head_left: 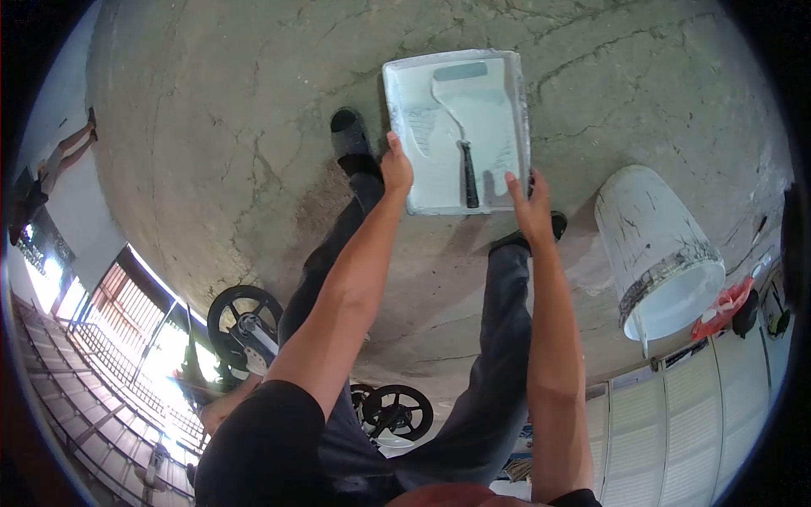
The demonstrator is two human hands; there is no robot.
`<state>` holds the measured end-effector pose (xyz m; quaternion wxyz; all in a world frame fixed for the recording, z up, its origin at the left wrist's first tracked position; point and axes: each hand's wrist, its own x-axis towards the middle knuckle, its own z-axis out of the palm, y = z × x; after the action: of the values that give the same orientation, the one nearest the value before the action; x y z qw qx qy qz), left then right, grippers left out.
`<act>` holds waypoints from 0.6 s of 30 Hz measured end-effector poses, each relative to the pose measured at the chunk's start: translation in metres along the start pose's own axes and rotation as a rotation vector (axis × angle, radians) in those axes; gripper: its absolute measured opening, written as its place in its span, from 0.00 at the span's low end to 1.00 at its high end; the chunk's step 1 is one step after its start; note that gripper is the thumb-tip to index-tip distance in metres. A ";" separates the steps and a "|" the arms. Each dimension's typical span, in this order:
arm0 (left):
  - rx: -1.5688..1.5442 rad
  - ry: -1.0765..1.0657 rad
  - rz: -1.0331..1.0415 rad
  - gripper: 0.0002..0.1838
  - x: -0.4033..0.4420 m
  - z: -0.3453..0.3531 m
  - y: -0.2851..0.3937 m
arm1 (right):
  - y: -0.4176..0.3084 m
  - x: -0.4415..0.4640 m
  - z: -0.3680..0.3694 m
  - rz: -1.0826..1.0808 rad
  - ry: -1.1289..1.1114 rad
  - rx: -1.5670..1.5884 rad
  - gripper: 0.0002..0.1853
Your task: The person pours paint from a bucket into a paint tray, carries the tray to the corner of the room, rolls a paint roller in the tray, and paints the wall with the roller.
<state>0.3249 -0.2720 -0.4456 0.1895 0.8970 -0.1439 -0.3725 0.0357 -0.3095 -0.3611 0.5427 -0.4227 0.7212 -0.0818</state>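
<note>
The floor (253, 110) is gray and full of cracks. The tray (439, 188) is out in front, between the person's two hands. White paint is in it. It is not clear if the tray touches the floor. The white bucket (646, 224) is to the right of the tray, apart from it, with dark smears near its rim. A black wheel (244, 329) is down on the left. The roller (470, 173) lies in the tray, with its black handle near the right hand and its head at the far end. A red bag (726, 308) is near the bucket. The left hand (397, 171) holds the tray's left side, thumb up by the edge, other fingers hidden. The right hand (532, 207) holds the right side, thumb inside and fingers outside, pinching the edge between them.
</note>
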 end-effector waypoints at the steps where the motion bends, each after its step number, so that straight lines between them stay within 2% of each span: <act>1: 0.018 -0.019 -0.027 0.55 -0.004 -0.006 0.006 | -0.005 -0.006 -0.002 -0.006 0.007 -0.006 0.48; 4: 0.007 -0.112 -0.037 0.54 -0.020 -0.029 0.019 | -0.027 -0.031 -0.011 0.005 0.044 -0.075 0.50; 5: -0.046 -0.052 -0.004 0.52 -0.025 -0.032 0.016 | -0.038 -0.039 -0.016 0.023 0.005 -0.069 0.51; 7: -0.060 -0.062 0.020 0.50 -0.040 -0.053 0.018 | -0.048 -0.052 -0.022 0.054 -0.045 -0.090 0.51; 10: -0.093 -0.130 0.044 0.46 -0.063 -0.084 0.038 | -0.084 -0.102 -0.042 -0.025 0.062 -0.109 0.49; 12: -0.077 -0.151 0.088 0.46 -0.094 -0.113 0.068 | -0.132 -0.139 -0.069 -0.025 0.060 -0.080 0.46; 14: -0.060 -0.166 0.114 0.45 -0.115 -0.138 0.086 | -0.119 -0.160 -0.080 -0.162 0.137 -0.031 0.41; 16: -0.049 -0.210 0.076 0.44 -0.143 -0.169 0.124 | -0.167 -0.197 -0.116 -0.092 0.085 0.033 0.36; 18: -0.027 -0.240 0.144 0.43 -0.164 -0.202 0.147 | -0.195 -0.233 -0.148 -0.059 0.067 -0.113 0.30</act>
<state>0.3419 -0.2898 -0.1477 0.2090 0.8308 -0.2245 -0.4644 0.0240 -0.3199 -0.0232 0.4911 -0.4709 0.7294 -0.0711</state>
